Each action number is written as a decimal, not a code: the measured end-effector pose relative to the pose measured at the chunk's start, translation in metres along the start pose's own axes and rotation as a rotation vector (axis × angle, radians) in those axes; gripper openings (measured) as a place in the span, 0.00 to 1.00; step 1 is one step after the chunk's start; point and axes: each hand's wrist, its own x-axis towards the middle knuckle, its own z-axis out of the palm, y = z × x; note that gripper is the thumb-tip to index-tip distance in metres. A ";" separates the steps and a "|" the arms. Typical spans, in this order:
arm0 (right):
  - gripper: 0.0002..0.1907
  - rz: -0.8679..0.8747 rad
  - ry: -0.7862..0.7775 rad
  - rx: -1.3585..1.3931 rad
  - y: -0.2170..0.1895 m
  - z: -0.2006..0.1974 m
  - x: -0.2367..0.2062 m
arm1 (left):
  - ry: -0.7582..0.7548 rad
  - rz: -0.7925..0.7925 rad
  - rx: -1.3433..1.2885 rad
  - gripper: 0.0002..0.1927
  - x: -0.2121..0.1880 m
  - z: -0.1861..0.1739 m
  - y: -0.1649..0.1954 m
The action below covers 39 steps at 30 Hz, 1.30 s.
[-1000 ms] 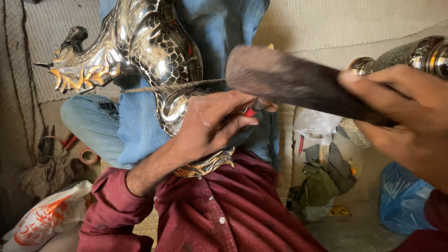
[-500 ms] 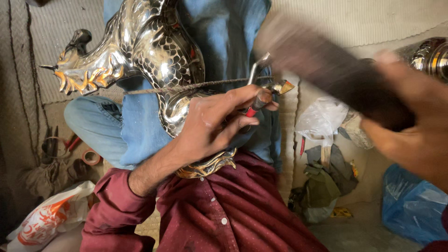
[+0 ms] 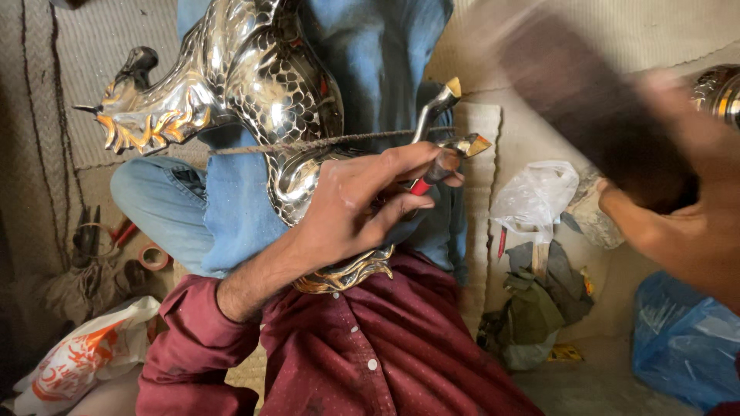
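A shiny silver sculpture (image 3: 262, 85) with scale patterning and gold-tipped horns rests on my lap, over blue jeans. My left hand (image 3: 354, 208) grips a red-handled tool (image 3: 424, 183), its end pressed against the sculpture's lower curve. A thin metal rod (image 3: 308, 144) lies across the sculpture just above my fingers. Two silver prongs with gold tips (image 3: 445, 96) stick out beside the tool. My right hand (image 3: 686, 231), blurred, holds a dark wooden block (image 3: 586, 108) raised to the upper right of the tool.
A white plastic bag (image 3: 539, 196) and olive rags (image 3: 532, 308) lie on the mat at right, with a blue bag (image 3: 682, 347) beyond. Pliers (image 3: 85, 239), a tape roll (image 3: 154, 256) and an orange-and-white bag (image 3: 85, 354) sit at left. Another shiny metal piece (image 3: 721, 92) is at the right edge.
My right hand has swung the wooden block up and to the right, away from the tool. My left hand and the sculpture have stayed in place.
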 end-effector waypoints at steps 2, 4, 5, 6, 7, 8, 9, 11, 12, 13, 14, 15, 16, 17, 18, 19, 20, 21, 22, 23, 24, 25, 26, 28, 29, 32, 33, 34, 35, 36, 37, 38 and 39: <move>0.38 0.003 -0.014 0.006 -0.001 0.002 -0.001 | -0.013 -0.005 0.006 0.29 -0.001 -0.001 0.000; 0.36 0.011 -0.019 0.007 -0.003 0.001 -0.002 | -0.015 -0.012 0.016 0.30 0.003 0.002 -0.004; 0.37 -0.015 0.017 0.039 -0.005 0.001 -0.001 | -0.017 -0.019 0.015 0.30 0.003 0.003 -0.005; 0.37 -0.043 0.052 0.071 -0.007 -0.001 0.000 | -0.008 0.006 0.017 0.30 0.003 0.004 -0.006; 0.40 -0.103 0.132 0.135 -0.010 0.000 0.002 | 0.002 0.030 0.021 0.30 0.002 0.003 -0.006; 0.42 -0.156 0.147 0.108 -0.012 -0.002 0.005 | 0.010 0.053 0.027 0.30 0.001 0.002 -0.005; 0.44 -0.209 0.163 0.079 -0.014 -0.003 0.007 | 0.000 0.045 0.015 0.28 0.001 0.001 -0.005; 0.47 -0.297 0.060 -0.170 -0.017 -0.007 0.012 | -0.019 0.033 -0.010 0.25 0.000 -0.001 -0.003; 0.47 -0.234 0.118 -0.035 -0.019 -0.007 0.014 | -0.011 0.027 0.000 0.26 0.001 -0.002 -0.003; 0.46 -0.171 0.174 0.102 -0.019 -0.006 0.015 | -0.003 0.020 0.011 0.28 0.002 -0.003 -0.002; 0.45 -0.108 0.226 0.239 -0.020 -0.006 0.015 | 0.007 0.010 0.021 0.29 0.002 -0.003 0.000; 0.45 -0.129 0.135 0.089 -0.020 -0.004 0.015 | -0.004 -0.013 0.004 0.28 0.002 -0.004 0.001; 0.46 -0.145 0.046 -0.062 -0.019 -0.004 0.014 | -0.019 -0.033 -0.015 0.27 0.002 -0.004 0.002; 0.46 -0.158 -0.041 -0.215 -0.017 -0.004 0.012 | -0.032 -0.050 -0.034 0.26 0.003 -0.004 0.002; 0.45 -0.123 0.033 -0.088 -0.015 -0.003 0.010 | -0.021 -0.033 -0.021 0.27 0.003 -0.004 0.003; 0.45 -0.088 0.105 0.039 -0.014 -0.002 0.009 | -0.010 -0.019 -0.009 0.28 0.004 -0.004 0.003; 0.45 -0.054 0.172 0.168 -0.012 -0.001 0.008 | 0.005 -0.008 0.002 0.29 0.004 -0.004 0.003; 0.45 -0.090 0.108 0.059 -0.009 -0.001 0.008 | -0.010 -0.018 -0.028 0.27 0.004 -0.005 0.004; 0.45 -0.124 0.049 -0.050 -0.007 -0.001 0.008 | -0.028 -0.026 -0.058 0.26 0.004 -0.005 0.004; 0.46 -0.153 -0.007 -0.162 -0.006 -0.001 0.008 | -0.048 -0.028 -0.089 0.24 0.004 -0.006 0.003; 0.44 -0.109 0.021 -0.122 -0.005 -0.001 0.009 | -0.037 -0.019 -0.056 0.26 0.005 -0.006 0.003; 0.43 -0.061 0.045 -0.080 -0.006 -0.001 0.009 | -0.028 -0.013 -0.028 0.27 0.005 -0.006 0.003; 0.42 -0.071 0.049 -0.092 -0.007 -0.001 0.009 | -0.016 -0.010 -0.002 0.28 0.005 -0.006 0.003; 0.41 -0.147 0.047 -0.167 -0.012 -0.002 0.009 | -0.036 -0.036 0.010 0.26 0.004 -0.007 0.003; 0.41 -0.209 0.044 -0.231 -0.015 -0.002 0.008 | -0.051 -0.043 0.018 0.25 0.003 -0.007 0.003; 0.28 0.114 -0.027 -0.012 -0.024 -0.004 0.010 | 0.006 0.033 -0.038 0.30 0.004 -0.006 0.001; 0.25 0.151 -0.020 0.068 -0.026 -0.005 0.011 | 0.007 0.032 -0.024 0.30 0.003 -0.006 0.000; 0.22 0.080 0.035 0.161 -0.026 -0.005 0.015 | 0.007 0.031 -0.008 0.30 0.003 -0.007 0.000; 0.24 -0.006 0.054 0.120 -0.026 -0.007 0.016 | 0.005 0.032 0.011 0.30 0.003 -0.007 -0.001; 0.26 -0.091 0.076 0.078 -0.025 -0.007 0.018 | -0.008 0.016 0.019 0.29 0.002 -0.007 -0.002; 0.34 -0.189 0.056 -0.102 -0.023 -0.010 0.018 | -0.020 0.001 0.027 0.28 0.003 -0.007 -0.002; 0.37 -0.202 0.078 -0.103 -0.022 -0.009 0.018 | -0.032 -0.013 0.034 0.27 0.003 -0.007 -0.003; 0.40 -0.215 0.099 -0.104 -0.020 -0.010 0.018 | -0.026 -0.013 0.018 0.28 0.003 -0.007 -0.003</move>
